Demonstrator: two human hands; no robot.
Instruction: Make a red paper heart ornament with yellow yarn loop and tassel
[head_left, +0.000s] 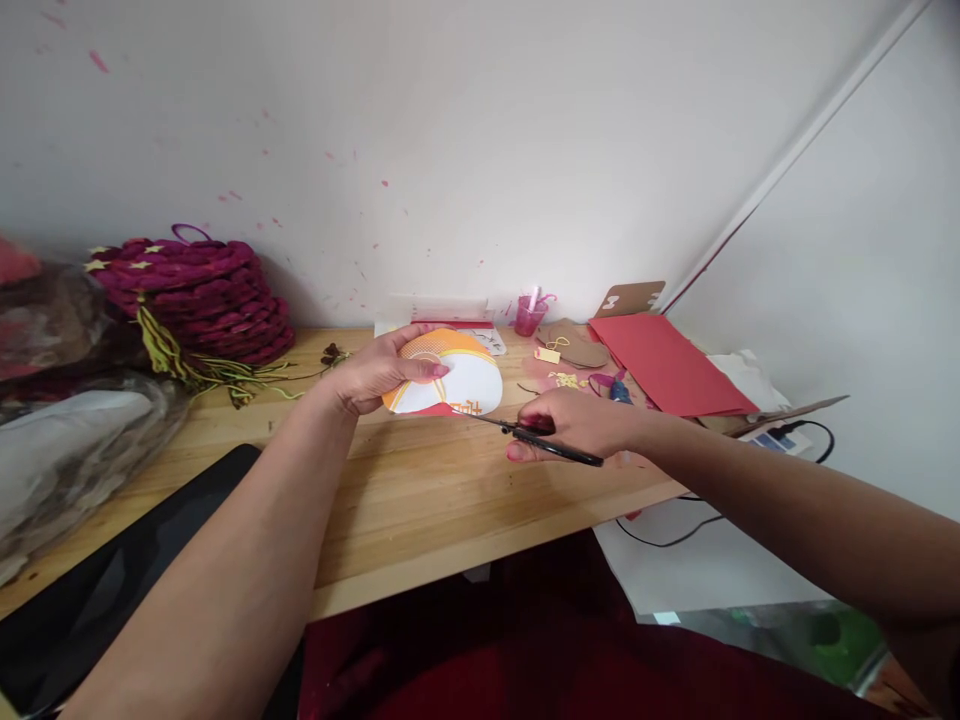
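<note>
My left hand (382,368) pinches a rounded piece of printed card (474,380), white and orange with a red strip and orange lettering at its lower edge. The thumb lies on its face, the fingers behind. My right hand (562,425) grips black-handled scissors (559,445), its fingers wrapped about the handles. The scissor blades point left and meet the card's lower edge near the lettering; whether they are parted there is too small to tell. Both hands are above the wooden table (405,520).
A magenta knitted basket (202,300) with yellow-green tassels stands at the back left. Red paper sheets (667,365), a brown card piece (574,348) and a pink cup (530,315) lie or stand at the back right. A black flat device (142,560) is at the left front.
</note>
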